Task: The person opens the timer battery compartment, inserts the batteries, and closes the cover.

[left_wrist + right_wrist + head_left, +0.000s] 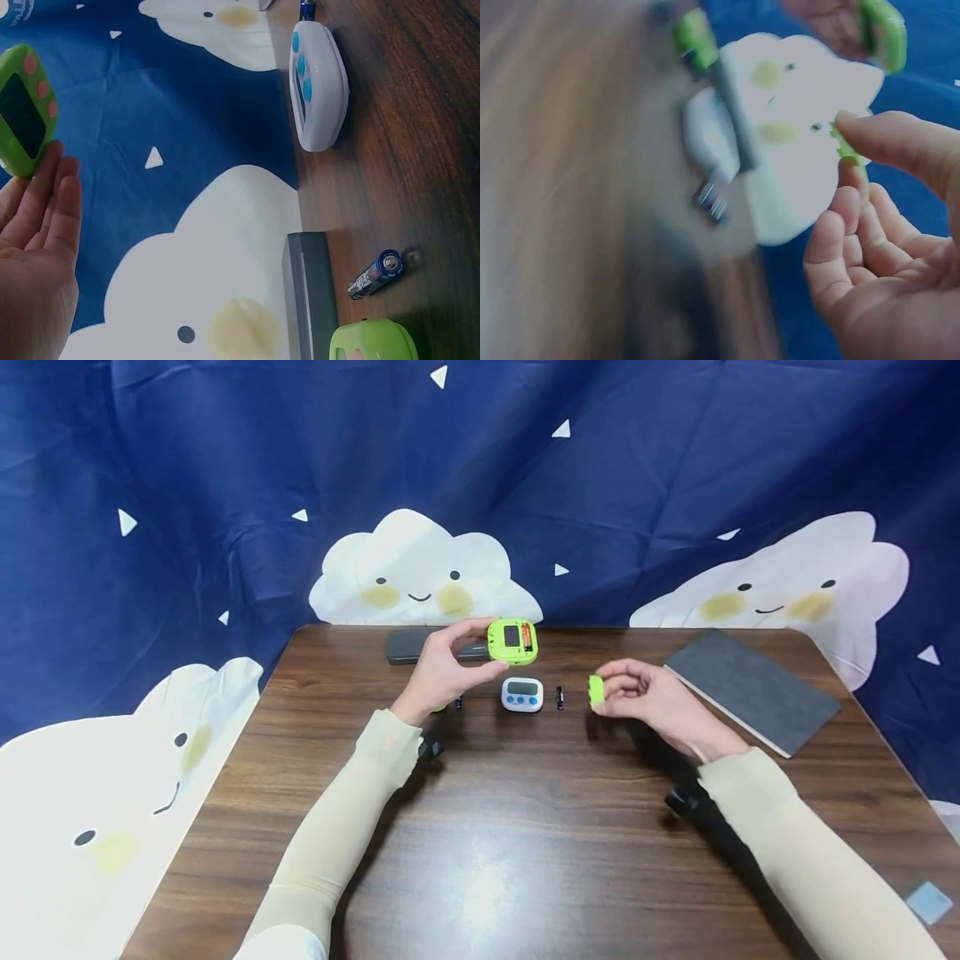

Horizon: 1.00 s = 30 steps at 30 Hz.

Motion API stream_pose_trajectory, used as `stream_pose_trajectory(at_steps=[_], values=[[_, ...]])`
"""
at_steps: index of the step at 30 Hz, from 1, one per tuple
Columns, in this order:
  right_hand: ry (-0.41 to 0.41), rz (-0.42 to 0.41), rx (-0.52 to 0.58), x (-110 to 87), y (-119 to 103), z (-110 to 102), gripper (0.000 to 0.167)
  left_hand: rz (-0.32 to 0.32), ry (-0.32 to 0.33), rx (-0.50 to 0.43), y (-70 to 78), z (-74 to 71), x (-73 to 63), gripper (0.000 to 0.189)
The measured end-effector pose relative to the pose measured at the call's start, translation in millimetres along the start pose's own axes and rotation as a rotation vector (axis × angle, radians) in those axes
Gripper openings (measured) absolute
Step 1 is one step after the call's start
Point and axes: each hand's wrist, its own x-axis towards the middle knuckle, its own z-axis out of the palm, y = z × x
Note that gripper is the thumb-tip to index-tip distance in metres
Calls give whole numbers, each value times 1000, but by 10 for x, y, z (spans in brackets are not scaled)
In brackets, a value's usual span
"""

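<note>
My left hand [442,668] grips a green digital timer [504,652] above the table. Its back faces the head camera, with the battery compartment uncovered and an orange battery [527,637] inside. In the left wrist view the timer's screen and pink buttons show. Between thumb and fingers, my right hand [648,697] pinches a small green battery cover [596,691]. A white timer [522,695] with blue buttons lies on the table between the hands. Just right of it is a dark battery [559,697]. Another dark battery [376,274] lies near a second green timer [379,341], mostly hidden by my left hand in the head view.
A dark grey case [407,646] lies at the back of the wooden table [555,827], partly behind my left hand. To the right is a dark grey notebook [753,689]. A light blue piece [930,902] sits by the right edge. A blue curtain [585,485] hangs behind.
</note>
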Motion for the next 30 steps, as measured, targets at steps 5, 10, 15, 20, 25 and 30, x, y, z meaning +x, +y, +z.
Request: stream_pose_trajectory(at_steps=[5,10,15,20,25,30], values=[[-39,-15,348,308,-285,214,48,9,3,-2,3,-3,-4,61],[-67,-24,455,514,-563,362,46,14,4,5,14,-6,-2,61],[-100,-21,407,608,-755,468,54,13,13,5,22,-24,-1,61],[-119,-39,394,623,-858,534,52,35,21,-2,13,-19,4,60],[-104,-54,338,620,-901,573,57,47,31,0,0,-20,2,60],[-49,-71,203,604,-929,588,56,49,49,27,-6,-31,-2,60]])
